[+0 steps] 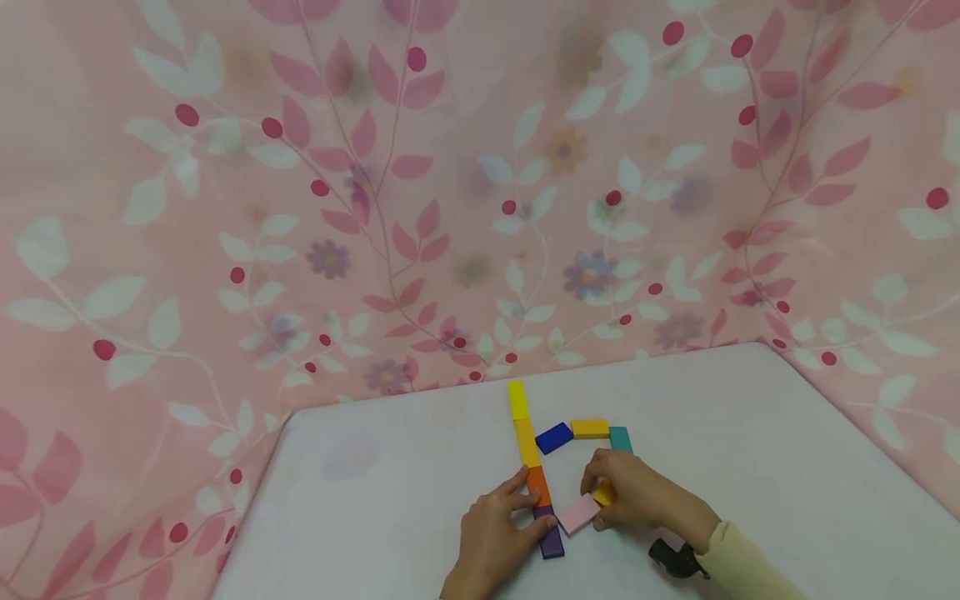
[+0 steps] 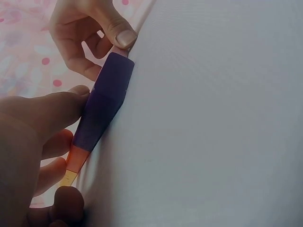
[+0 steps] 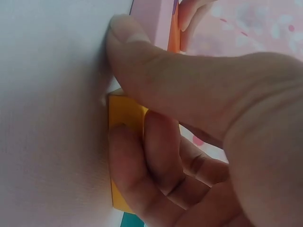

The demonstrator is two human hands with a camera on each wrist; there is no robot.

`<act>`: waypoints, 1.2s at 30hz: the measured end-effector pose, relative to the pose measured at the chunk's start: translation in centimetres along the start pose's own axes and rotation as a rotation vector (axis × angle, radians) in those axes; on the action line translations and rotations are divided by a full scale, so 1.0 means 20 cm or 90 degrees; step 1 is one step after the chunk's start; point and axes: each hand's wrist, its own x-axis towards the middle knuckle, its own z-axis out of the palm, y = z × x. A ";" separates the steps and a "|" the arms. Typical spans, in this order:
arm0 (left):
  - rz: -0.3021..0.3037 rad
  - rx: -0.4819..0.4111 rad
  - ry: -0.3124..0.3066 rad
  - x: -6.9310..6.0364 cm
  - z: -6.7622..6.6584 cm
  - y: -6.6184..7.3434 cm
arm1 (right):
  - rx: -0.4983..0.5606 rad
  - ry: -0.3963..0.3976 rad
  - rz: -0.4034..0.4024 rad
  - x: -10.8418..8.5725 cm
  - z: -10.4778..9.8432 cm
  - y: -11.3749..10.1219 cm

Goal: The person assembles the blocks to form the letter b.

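Note:
A line of blocks runs away from me on the table: a purple block nearest, then an orange block, then two yellow ones. My left hand lies along the left side of this line. Its thumb touches the purple block and its fingertips rest by the orange one. My right hand pinches a pink block between thumb and index finger, its left end close to the purple block. Other right fingers curl against an amber-yellow block, mostly hidden in the head view.
A dark blue block, a yellow block and a teal block continue a curve right of the line. The white table ends at a pink floral cloth. A black device hangs by the right wrist.

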 end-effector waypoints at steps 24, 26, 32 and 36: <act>-0.009 -0.022 -0.016 0.00 -0.01 -0.01 | 0.010 -0.010 -0.017 0.00 0.00 -0.01; -0.008 -0.020 -0.012 0.00 -0.01 -0.01 | 0.013 -0.010 -0.024 -0.01 -0.02 -0.01; -0.001 -0.012 -0.004 0.00 0.00 0.00 | 0.029 0.110 -0.065 -0.02 -0.10 0.05; 0.003 -0.006 0.007 0.00 0.00 0.00 | 0.000 0.266 -0.025 -0.03 -0.15 0.16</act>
